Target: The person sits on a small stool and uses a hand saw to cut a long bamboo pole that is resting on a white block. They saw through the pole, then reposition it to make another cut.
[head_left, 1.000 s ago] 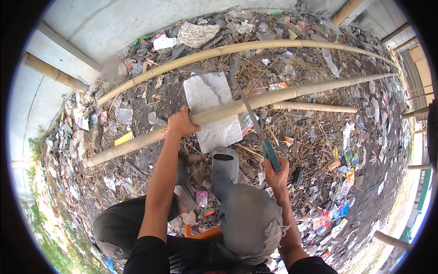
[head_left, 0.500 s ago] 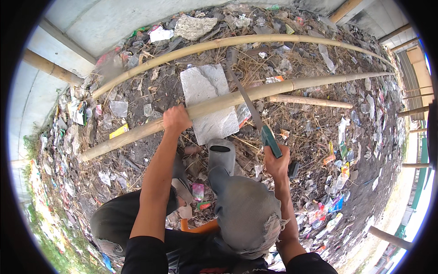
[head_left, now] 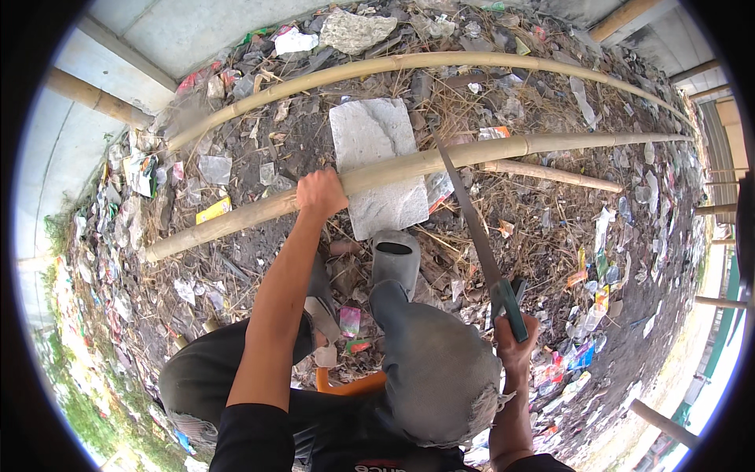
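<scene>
Right hand [head_left: 517,340] had drawn back toward the body since half a second earlier, pulling the saw [head_left: 479,236] with it; more blade now lay on the near side of the bamboo pole [head_left: 409,166], the tip only a little past it. Left hand [head_left: 322,193] kept its place on the pole.

Pole pale tan, smooth, round, ringed at the nodes, lying across a rough whitish slab [head_left: 373,130], roughly rectangular, with a ragged ridge. Blade long, thin, dark metal, tapering, crossing the pole just right of the slab. Litter-strewn soil [head_left: 299,141] all around.

Right fingers closed about the green handle [head_left: 508,309]. Left fist wrapped over the pole, just left of the slab.
</scene>
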`<state>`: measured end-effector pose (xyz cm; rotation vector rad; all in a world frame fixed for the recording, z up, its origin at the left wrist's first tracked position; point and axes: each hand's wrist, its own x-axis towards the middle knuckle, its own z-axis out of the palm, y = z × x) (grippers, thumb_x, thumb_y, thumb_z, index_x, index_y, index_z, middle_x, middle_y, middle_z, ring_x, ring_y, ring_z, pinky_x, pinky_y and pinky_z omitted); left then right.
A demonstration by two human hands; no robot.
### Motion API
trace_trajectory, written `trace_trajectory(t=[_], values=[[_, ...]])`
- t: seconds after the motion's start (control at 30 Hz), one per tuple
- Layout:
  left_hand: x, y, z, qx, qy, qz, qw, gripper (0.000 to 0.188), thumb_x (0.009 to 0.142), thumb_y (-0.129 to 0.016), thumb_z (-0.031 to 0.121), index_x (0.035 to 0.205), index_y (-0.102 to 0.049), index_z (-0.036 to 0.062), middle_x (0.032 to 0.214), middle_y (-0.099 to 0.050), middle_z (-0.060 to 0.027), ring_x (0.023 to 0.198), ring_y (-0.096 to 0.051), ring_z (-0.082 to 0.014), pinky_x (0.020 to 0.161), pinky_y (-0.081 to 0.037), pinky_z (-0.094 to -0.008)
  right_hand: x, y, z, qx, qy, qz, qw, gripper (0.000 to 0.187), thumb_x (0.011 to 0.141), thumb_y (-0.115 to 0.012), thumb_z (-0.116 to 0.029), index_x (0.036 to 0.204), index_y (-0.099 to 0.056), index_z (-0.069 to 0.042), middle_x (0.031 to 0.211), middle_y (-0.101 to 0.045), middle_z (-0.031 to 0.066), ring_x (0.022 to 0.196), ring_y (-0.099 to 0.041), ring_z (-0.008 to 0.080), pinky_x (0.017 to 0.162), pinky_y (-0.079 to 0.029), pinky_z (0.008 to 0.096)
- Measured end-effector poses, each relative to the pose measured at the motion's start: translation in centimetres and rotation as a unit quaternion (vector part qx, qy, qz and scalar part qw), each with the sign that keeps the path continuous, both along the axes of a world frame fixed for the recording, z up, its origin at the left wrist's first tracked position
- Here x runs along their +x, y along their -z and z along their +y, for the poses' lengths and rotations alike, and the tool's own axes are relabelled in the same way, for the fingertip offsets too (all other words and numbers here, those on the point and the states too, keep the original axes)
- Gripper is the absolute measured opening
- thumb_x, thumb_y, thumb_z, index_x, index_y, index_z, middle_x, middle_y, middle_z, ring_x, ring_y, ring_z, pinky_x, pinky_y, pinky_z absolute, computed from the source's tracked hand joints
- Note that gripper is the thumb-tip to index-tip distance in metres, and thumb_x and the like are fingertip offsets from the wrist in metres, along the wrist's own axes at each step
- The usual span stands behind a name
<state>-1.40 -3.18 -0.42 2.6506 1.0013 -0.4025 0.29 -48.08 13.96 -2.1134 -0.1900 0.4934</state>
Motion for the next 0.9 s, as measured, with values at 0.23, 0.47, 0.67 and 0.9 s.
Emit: trace_trajectory(t=[0.23, 0.47, 0.67, 0.9], values=[[0.8, -0.3, 0.1, -0.007, 0.004, -0.028, 1.000, 0.029, 0.074, -0.065, 0.014, 0.098, -0.073, -0.0016, 0.100, -0.075, -0.0270, 0.096, -0.075, -0.0417, 0.089, -0.059, -0.0476, 9.2, 7.8, 12.9, 0.029, 0.002, -0.167, 0.986, 0.028, 0.087, -0.067, -0.012, 0.066, -0.055, 0.003, 0.053, -0.046, 0.0068, 0.054, -0.042, 0.0095, 0.049, -0.035, 0.0362], [-0.4, 0.7, 0.4, -0.012, 0.003, -0.033, 0.999, 0.031, 0.074, -0.065, 0.014, 0.099, -0.071, -0.0021, 0.097, -0.075, -0.0266, 0.095, -0.075, -0.0417, 0.088, -0.060, -0.0480, 0.4, 2.4, 3.8, -0.054, 0.005, -0.042, 0.998, 0.027, 0.086, -0.068, -0.013, 0.065, -0.058, 0.001, 0.053, -0.049, 0.0035, 0.052, -0.046, 0.0087, 0.048, -0.035, 0.0338], [0.0, 1.4, 0.2, 0.026, 0.017, -0.061, 0.998, 0.031, 0.073, -0.066, 0.016, 0.098, -0.071, -0.0018, 0.096, -0.075, -0.0266, 0.093, -0.075, -0.0417, 0.087, -0.060, -0.0479, 2.9, 5.0, 6.1, 0.009, 0.016, -0.046, 0.999, 0.024, 0.088, -0.067, -0.012, 0.068, -0.061, 0.001, 0.055, -0.050, 0.0000, 0.055, -0.045, 0.0048, 0.047, -0.034, 0.0311], [-0.1, 1.8, -0.1, 0.031, 0.009, -0.049, 0.998, 0.030, 0.074, -0.065, 0.017, 0.098, -0.070, -0.0010, 0.096, -0.076, -0.0253, 0.093, -0.075, -0.0406, 0.088, -0.059, -0.0476, 8.7, 8.7, 14.5, 0.011, 0.008, -0.146, 0.989, 0.030, 0.088, -0.070, -0.015, 0.068, -0.057, 0.004, 0.054, -0.046, 0.0068, 0.056, -0.043, 0.0096, 0.050, -0.036, 0.0372]])
